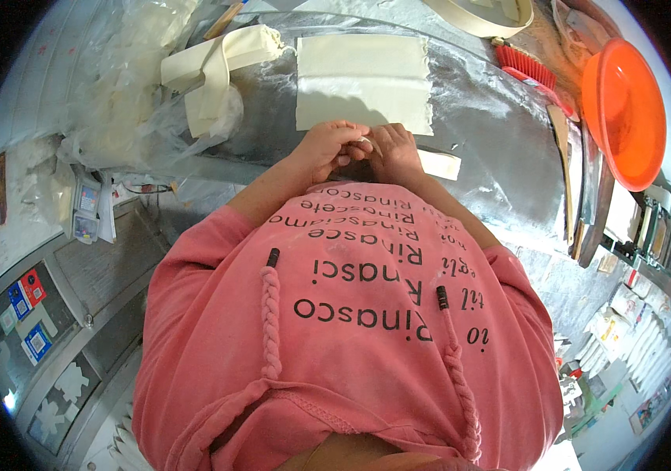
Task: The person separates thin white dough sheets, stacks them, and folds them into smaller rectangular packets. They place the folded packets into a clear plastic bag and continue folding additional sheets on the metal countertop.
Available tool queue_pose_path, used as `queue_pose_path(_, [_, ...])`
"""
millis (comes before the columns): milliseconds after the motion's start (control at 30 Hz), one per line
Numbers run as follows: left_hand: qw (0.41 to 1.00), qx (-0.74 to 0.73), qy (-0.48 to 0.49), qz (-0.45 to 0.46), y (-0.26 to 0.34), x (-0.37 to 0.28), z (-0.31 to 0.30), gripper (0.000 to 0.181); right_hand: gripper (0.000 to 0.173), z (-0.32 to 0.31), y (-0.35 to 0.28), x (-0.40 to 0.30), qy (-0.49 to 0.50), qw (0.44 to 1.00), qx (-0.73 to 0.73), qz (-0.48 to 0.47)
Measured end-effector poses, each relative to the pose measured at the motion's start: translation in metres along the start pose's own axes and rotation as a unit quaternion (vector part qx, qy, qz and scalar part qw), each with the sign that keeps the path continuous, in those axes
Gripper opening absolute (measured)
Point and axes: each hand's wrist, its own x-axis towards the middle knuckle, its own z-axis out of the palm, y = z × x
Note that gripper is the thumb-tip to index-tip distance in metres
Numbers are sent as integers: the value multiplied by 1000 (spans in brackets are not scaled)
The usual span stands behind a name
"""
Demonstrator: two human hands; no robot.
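A flat, pale dough sheet (364, 82) with ragged edges lies floured on the dark work surface (482, 147) before me. At its near edge, my left hand (338, 147) has its fingers curled together, with a small whitish bit, perhaps dough, at the fingertips. Right beside it and touching it is my right hand (394, 147), back upward, fingers bent; what lies under them is hidden. A narrow pale strip (440, 164) sticks out to the right from beneath my right wrist. Folded dough strips (215, 65) lie at the left, partly over clear plastic.
Crumpled plastic sheeting (129, 88) covers the left side. At the right are a red-bristled brush (527, 66), an orange basin (627, 115), a wooden stick (563, 165) and long dark blades or bars (591, 200). A round, pale-rimmed sieve or hoop (482, 20) stands at the far edge.
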Motion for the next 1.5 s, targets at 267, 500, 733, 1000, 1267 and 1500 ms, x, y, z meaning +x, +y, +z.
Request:
queue_pose_path(267, [979, 175, -27, 102, 8, -3, 5, 30, 16, -13, 5, 7, -11, 995, 72, 62])
queue_pose_path(500, [683, 572, 103, 442, 13, 20, 4, 26, 13, -37, 10, 14, -79, 953, 231, 177])
queue_pose_path(733, [727, 518, 145, 427, 39, 20, 33, 17, 21, -61, 33, 5, -131, 920, 272, 252])
queue_pose_path(1000, [874, 306, 165, 338, 37, 11, -19, 21, 23, -100, 53, -23, -141, 894, 324, 277])
queue_pose_path(1267, [905, 247, 216, 270, 11, 8, -51, 26, 24, -107, 76, -18, -234, 828, 380, 340])
queue_pose_path(1500, [901, 268, 126, 317, 16, 14, -53, 25, 29, -115, 79, -25, -96, 763, 524, 365])
